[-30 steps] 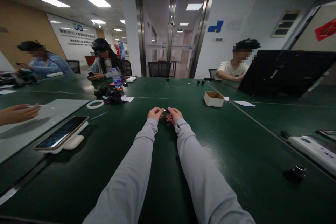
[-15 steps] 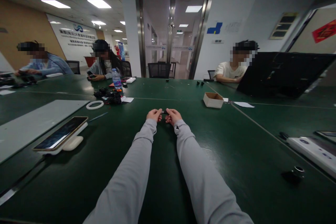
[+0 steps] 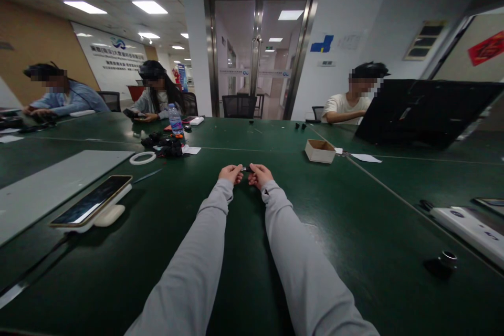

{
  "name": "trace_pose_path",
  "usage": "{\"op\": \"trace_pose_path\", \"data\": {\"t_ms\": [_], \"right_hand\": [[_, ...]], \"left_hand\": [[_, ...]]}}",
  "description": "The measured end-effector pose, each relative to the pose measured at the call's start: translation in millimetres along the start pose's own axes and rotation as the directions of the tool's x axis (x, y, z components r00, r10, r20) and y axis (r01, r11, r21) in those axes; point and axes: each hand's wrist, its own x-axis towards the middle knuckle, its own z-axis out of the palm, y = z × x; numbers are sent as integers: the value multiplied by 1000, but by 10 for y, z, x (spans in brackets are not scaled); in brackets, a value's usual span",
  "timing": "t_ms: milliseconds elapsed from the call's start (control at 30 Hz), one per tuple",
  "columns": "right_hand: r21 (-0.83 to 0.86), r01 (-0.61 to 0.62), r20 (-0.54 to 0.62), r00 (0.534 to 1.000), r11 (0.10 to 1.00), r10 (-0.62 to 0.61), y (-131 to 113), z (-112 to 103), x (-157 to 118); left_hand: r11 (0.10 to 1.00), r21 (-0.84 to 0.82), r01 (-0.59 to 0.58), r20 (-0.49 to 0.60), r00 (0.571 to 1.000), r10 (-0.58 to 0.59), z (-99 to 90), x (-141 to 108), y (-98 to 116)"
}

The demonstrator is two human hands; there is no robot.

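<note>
Both hands meet over the green table at arm's length. A small black-and-silver stick (image 3: pixel 245 169), shaped like a USB stick, bridges the narrow gap between them. My left hand (image 3: pixel 230 174) pinches its silver end between thumb and forefinger. On the black end, the thumb and forefinger of my right hand (image 3: pixel 260 175) are closed, with the other fingers curled beneath. The fingertips cover most of the stick, so its exact kind is hard to make out.
An open cardboard box (image 3: pixel 319 151) stands right of my hands. Leftward lie a white tape ring (image 3: pixel 142 158), black gear (image 3: pixel 165 144) and a phone on a stand (image 3: pixel 94 200). A bottle (image 3: pixel 175 119) stands farther back. Three people sit across the table; a black monitor (image 3: pixel 429 113) stands right.
My left hand has shifted slightly left, and a bit more of the stick's silver part shows. My right hand stays nearly still. Across the table, a person's hand with a dark device has moved.
</note>
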Motion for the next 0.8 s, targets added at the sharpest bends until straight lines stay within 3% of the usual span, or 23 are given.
{"op": "trace_pose_path", "data": {"t_ms": [133, 233, 400, 800], "right_hand": [[3, 7, -7, 1000, 1000, -7, -8, -1, -6], [11, 16, -7, 1000, 1000, -16, -12, 5, -14], [10, 0, -1, 1000, 1000, 0, -6, 13, -8], [11, -5, -2, 1000, 1000, 5, -21, 11, -19]], "left_hand": [[995, -56, -79, 51, 995, 82, -5, -36, 19], [997, -52, -53, 59, 997, 56, -1, -63, 51], [998, -50, 29, -18, 999, -30, 8, -43, 60], [994, -97, -54, 14, 998, 56, -11, -29, 25]]}}
